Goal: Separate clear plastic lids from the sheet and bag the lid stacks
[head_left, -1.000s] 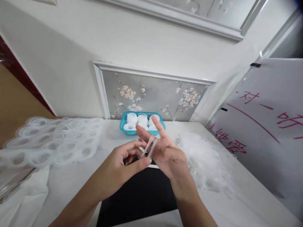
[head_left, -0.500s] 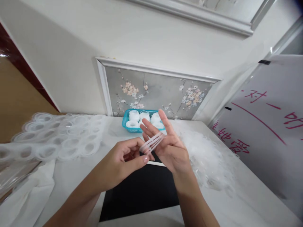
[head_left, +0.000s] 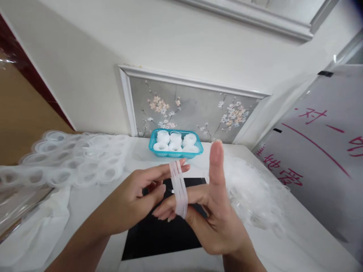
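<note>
At the left edge of the white bench (head_left: pixel 297 241), a heap of clear plastic sheets with punched round holes (head_left: pixel 70 162) is spread out, with white cloth (head_left: pixel 34 234) bunched beneath it toward the near left corner. Near the middle, the left hand (head_left: pixel 133 200) is raised above the bench, its forefinger extended and hooked inside a bundle of thin translucent bands (head_left: pixel 179 189), the thumb held just beneath. The bands are stretched between both hands, above a black mat (head_left: pixel 159 238) that lies at the near edge. The right hand (head_left: pixel 215 215) is seen with its thumb pointing straight up and its fingers turned leftward; the lower end of the bands is looped around those fingers. At the far edge, against a wall panel painted with blossoms (head_left: pixel 198 113), a turquoise basket (head_left: pixel 198 151) is set, filled with white rolls. To the right of the hands, a loose pile of clear bands (head_left: pixel 255 196) is heaped on the bench. Along the right edge, a white board with red handwriting (head_left: pixel 320 151) is propped.
</note>
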Demonstrator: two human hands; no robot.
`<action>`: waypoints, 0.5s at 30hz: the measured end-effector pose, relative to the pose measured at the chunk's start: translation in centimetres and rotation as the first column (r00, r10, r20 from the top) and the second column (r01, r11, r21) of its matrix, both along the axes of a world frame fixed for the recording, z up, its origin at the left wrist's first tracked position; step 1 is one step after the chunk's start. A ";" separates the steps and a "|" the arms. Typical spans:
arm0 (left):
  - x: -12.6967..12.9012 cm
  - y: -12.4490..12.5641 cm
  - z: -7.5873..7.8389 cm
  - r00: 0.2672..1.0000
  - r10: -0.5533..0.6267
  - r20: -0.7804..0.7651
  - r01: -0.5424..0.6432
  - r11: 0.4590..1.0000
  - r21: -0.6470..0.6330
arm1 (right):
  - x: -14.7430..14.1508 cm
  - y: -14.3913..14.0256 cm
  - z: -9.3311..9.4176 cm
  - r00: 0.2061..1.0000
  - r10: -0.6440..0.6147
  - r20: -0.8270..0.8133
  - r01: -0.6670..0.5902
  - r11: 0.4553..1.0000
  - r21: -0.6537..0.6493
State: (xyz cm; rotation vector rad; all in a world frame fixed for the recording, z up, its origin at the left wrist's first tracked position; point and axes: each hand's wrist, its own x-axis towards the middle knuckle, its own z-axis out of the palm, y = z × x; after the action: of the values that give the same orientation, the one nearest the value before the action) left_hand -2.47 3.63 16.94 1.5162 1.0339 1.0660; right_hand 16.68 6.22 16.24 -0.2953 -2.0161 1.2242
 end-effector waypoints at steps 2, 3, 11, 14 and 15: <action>0.1 0.0 0.0 0.963 -0.059 0.262 0.066 0.998 -0.019 | -0.1 0.6 -0.1 0.999 -0.043 0.015 0.043 0.999 0.016; 0.1 0.0 0.0 0.931 -0.080 0.356 0.093 0.995 -0.020 | -0.3 0.9 -0.2 0.995 -0.095 0.022 0.095 0.995 0.008; 1.2 0.3 0.4 0.916 -0.276 0.291 0.320 0.941 -0.114 | -1.5 1.4 0.6 0.827 -0.531 -0.187 0.443 0.819 -0.365; 1.3 0.5 0.7 0.969 -0.239 0.061 0.245 0.956 -0.159 | -1.4 1.7 0.9 0.826 -0.520 -0.218 0.389 0.805 -0.448; 1.3 0.7 0.7 0.982 -0.189 -0.016 0.185 0.971 -0.153 | -1.3 1.8 0.9 0.846 -0.487 -0.219 0.350 0.815 -0.461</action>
State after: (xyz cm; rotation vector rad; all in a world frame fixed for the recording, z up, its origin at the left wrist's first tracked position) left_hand -1.21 4.28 17.67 1.4782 0.9493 0.8178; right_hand 15.40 7.99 17.09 -0.6625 -1.2999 1.2868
